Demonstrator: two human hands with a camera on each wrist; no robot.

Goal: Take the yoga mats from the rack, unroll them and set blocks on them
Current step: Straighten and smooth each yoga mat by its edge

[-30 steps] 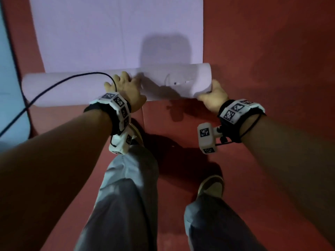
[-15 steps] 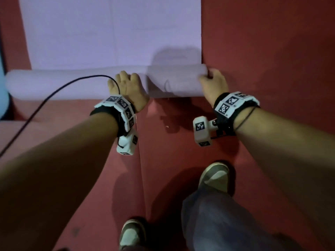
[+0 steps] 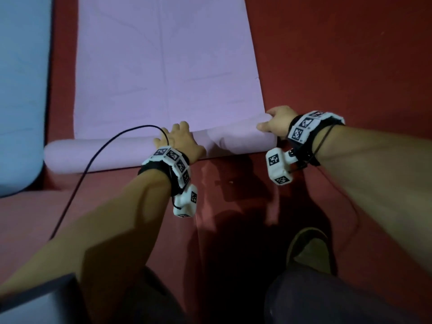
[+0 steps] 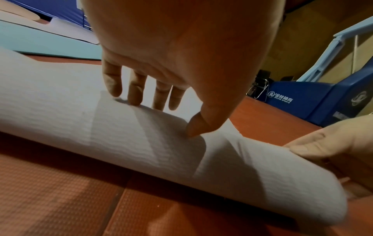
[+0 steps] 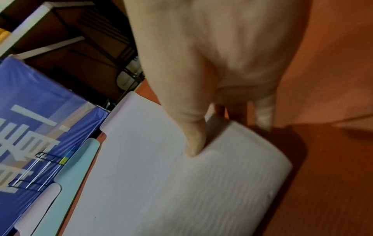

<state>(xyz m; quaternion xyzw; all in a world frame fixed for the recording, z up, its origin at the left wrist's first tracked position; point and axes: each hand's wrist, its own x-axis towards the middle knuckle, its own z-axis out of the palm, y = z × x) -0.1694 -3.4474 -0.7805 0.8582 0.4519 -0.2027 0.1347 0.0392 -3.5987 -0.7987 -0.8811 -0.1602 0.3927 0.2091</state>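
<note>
From the head camera, a lilac yoga mat [image 3: 163, 66] lies mostly flat on the red floor [image 3: 339, 54], with only a slim roll [image 3: 105, 153] left at the near end, close to the person's feet. The left hand [image 3: 180, 143] rests on top of that roll near its middle, fingers spread and fairly straight. The right hand [image 3: 277, 122] is at the roll's right end, thumb over the top. A pale blue mat [image 3: 21, 90] lies flat just beside the lilac one on the left, and a black cable [image 3: 93, 160] crosses the roll.

The left wrist camera shows the left hand's fingertips [image 4: 115, 91] and thumb touching the textured roll [image 4: 101, 127] from above, pressing rather than wrapping it. The right hand [image 4: 333, 146] shows at the roll's far end. Blue padding [image 4: 315, 102] stands beyond the floor.

In the right wrist camera the right hand's thumb [image 5: 195, 140] presses on the mat's upper face [image 5: 161, 183] while the other fingers drop past its edge; the picture is blurred there, so they probably curl under in a pinch, though that is not certain. A blue banner [image 5: 40, 119] stands at the far end of the mats.

As a judgement, this mat needs just a last turn or so to lie flat. No blocks show in any view, so setting them appears still to be done.
</note>
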